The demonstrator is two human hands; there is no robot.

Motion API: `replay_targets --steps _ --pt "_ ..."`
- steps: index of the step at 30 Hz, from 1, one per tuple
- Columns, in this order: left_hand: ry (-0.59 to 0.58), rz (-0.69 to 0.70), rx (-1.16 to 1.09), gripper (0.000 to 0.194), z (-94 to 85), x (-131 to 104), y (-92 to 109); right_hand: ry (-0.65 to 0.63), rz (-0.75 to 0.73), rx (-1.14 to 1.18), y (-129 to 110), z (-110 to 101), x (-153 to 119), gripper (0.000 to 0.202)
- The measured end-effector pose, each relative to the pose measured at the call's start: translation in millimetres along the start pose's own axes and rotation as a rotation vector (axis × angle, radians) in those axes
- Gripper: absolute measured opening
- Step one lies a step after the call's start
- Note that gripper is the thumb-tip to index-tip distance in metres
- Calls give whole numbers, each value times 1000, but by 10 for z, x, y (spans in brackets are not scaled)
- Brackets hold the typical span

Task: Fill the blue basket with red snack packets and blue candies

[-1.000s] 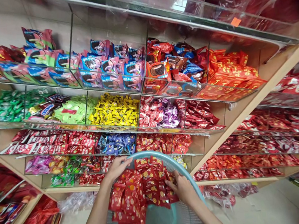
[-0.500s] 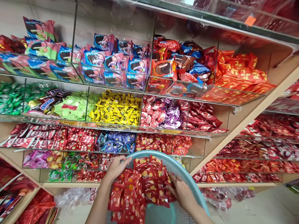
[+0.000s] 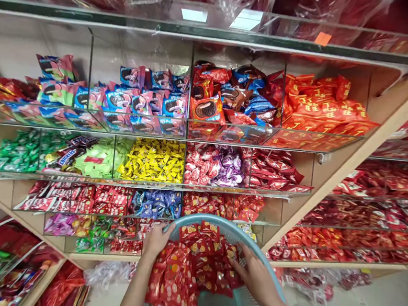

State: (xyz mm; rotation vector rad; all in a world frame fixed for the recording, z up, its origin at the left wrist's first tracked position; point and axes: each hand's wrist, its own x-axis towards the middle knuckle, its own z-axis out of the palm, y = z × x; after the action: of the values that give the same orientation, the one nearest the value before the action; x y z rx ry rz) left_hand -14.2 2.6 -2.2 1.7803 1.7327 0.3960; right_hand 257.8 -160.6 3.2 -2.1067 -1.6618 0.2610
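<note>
A light blue plastic basket (image 3: pixel 210 216) stands at the bottom centre, holding red packets (image 3: pixel 203 261) with an orange fruit print. At its upper left rim is my left hand (image 3: pixel 156 241), its fingers closed on the rim beside the packets. My right hand (image 3: pixel 253 271) is inside the basket on the right, thumb and fingers apart, touching the edge of the red packets. Some of its fingertips are hidden. More red packets of similar look lie in a shelf compartment (image 3: pixel 208 201) just behind the basket.
Tiered shelves with clear dividers hold yellow sweets (image 3: pixel 154 160), green sweets (image 3: pixel 18 151), blue packets (image 3: pixel 156 203) and orange-red packets (image 3: pixel 323 100). A wooden side panel (image 3: pixel 322 180) slants up to the right. Plastic bags (image 3: pixel 109 273) lie below the lowest shelf.
The view has tilted up, so the shelves, basket and both hands appear lower. My left hand stays on the rim, and my right hand remains against the red packets.
</note>
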Motion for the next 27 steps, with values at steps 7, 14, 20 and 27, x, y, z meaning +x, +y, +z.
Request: replay_targets --steps 7,14,20,27 --pt "44 63 354 59 -5 -9 5 131 -2 150 -73 12 38 48" --pt "28 181 422 52 -165 12 51 149 62 393 -169 137 -90 41" --pt "31 205 425 52 -182 51 24 127 36 447 -215 57 -14 37" --pt "44 153 433 54 -123 19 49 57 -263 307 -195 -177 699 28"
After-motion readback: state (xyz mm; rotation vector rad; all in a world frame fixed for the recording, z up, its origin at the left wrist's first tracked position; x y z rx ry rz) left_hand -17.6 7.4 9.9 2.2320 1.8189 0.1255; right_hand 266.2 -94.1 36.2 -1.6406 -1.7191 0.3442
